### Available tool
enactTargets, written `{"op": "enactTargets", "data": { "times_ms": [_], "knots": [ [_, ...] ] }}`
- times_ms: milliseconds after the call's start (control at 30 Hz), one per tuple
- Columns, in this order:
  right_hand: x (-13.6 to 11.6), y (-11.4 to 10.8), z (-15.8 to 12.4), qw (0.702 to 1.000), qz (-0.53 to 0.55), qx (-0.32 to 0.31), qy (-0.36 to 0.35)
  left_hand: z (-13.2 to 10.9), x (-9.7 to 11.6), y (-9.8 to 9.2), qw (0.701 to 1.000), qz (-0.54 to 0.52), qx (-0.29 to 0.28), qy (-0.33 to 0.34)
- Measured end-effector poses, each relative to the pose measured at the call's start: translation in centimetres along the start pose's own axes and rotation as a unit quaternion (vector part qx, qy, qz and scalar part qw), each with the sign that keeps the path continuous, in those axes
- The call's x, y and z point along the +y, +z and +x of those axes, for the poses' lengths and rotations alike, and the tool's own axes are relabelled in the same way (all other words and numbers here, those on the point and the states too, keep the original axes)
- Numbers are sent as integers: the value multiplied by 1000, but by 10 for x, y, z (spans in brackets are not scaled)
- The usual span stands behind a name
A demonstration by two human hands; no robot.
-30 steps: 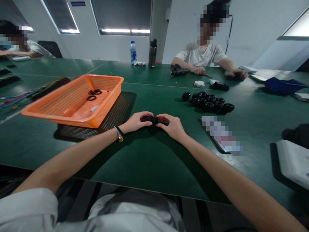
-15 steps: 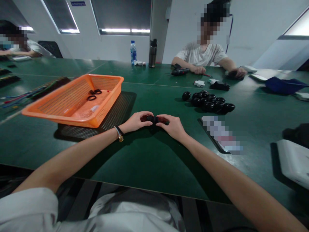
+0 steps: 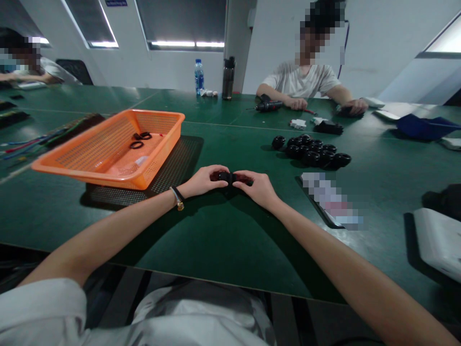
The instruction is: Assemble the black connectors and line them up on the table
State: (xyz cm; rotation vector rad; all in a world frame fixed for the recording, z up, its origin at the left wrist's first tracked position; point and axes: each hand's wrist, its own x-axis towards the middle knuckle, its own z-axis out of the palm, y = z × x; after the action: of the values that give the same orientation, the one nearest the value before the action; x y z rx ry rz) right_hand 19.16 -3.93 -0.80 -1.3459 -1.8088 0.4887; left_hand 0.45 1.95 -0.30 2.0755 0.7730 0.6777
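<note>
One small black part: long axis crosswise, midway between left hand and right hand. We pinch one end in each, fingers curled nearly closed.

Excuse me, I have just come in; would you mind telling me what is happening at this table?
The person's left hand and right hand together hold a small black part over the green table. An orange basket with black rings inside stands to the left; a cluster of round black pieces sits to the right.
</note>
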Motion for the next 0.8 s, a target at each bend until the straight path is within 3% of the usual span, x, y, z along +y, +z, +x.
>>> {"op": "enactTargets", "data": {
  "times_ms": [800],
  "knots": [
    [2,1,0,1000,28,-11,3,0,1,-1,1000,4,-7,8]
  ]
}}
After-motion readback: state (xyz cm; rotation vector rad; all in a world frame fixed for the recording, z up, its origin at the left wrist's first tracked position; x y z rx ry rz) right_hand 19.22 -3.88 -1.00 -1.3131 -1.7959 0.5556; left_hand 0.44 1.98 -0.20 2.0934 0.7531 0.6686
